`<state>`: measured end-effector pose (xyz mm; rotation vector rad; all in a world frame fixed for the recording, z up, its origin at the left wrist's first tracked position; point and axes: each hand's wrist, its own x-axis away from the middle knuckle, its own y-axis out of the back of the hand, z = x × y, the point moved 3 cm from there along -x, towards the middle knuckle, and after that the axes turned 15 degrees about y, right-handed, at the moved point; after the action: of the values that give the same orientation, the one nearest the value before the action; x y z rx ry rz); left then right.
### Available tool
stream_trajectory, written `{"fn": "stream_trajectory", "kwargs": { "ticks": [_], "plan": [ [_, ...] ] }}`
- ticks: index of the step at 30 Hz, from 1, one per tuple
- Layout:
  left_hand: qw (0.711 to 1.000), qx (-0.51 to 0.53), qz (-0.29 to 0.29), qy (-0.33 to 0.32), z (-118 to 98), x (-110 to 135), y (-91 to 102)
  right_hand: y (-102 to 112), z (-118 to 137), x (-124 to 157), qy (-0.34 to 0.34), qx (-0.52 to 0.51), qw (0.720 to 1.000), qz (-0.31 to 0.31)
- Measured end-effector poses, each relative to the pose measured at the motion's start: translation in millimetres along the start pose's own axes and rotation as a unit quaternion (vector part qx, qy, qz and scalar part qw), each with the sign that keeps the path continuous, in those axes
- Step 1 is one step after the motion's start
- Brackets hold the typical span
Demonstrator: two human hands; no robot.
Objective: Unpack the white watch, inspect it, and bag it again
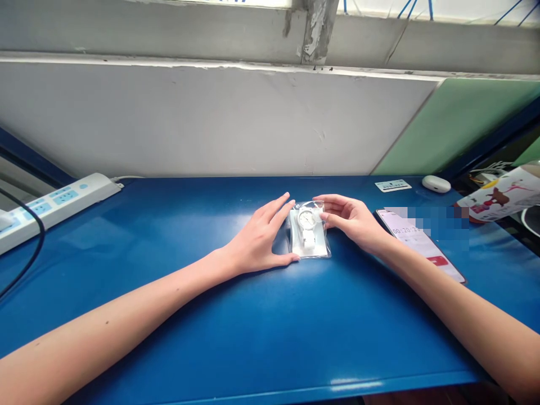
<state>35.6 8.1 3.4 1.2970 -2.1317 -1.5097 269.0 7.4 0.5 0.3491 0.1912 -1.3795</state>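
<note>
From my remote seat I see a white watch (pixel 306 220) sealed in a clear plastic bag (pixel 323 250), flat on a blue desk (pixel 270 332); its dial faces up at the bag's twelve o'clock end, the strap running towards six; take the watch as the clock's centre.

At nine o'clock is my person's left hand (pixel 260 239), its grip spread apart, thumb by the bag's lower left corner and fingertips by the upper left; I judge this curve frames the bag and keeps it from sliding.

At three o'clock the right hand (pixel 353 220) rests its thumb on the bag's right edge, perhaps to steady it; I cannot tell whether that grip is clamped or merely touching.

Between three and four, partly behind the right forearm, a lit phone (pixel 417 239) lies face up, probably so its digits can be read; between two and three sit a card (pixel 393 185) and a white case (pixel 436 184); far off past nine, a power strip (pixel 90 188), likely parked aside for space.
</note>
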Motion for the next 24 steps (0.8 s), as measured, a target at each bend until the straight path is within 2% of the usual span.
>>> {"fn": "stream_trajectory", "kwargs": {
  "ticks": [5,13,19,24],
  "plan": [
    [0.999,-0.001,0.038,0.003,-2.4,-2.6,0.0,-2.7,0.2,2.1,0.003,0.004,1.000,0.007],
    [0.996,-0.015,0.076,0.042,-1.5,-2.5,-1.9,-4.1,-1.4,3.1,-0.007,-0.002,1.000,0.011],
    [0.994,-0.049,0.091,0.047,-2.4,-3.3,-3.6,-6.4,-5.1,4.0,0.049,0.101,0.993,0.024],
    [0.992,-0.056,0.094,0.061,-2.2,-3.6,-3.9,-6.0,-6.0,6.6,0.105,0.197,0.973,0.057]
  ]
}}
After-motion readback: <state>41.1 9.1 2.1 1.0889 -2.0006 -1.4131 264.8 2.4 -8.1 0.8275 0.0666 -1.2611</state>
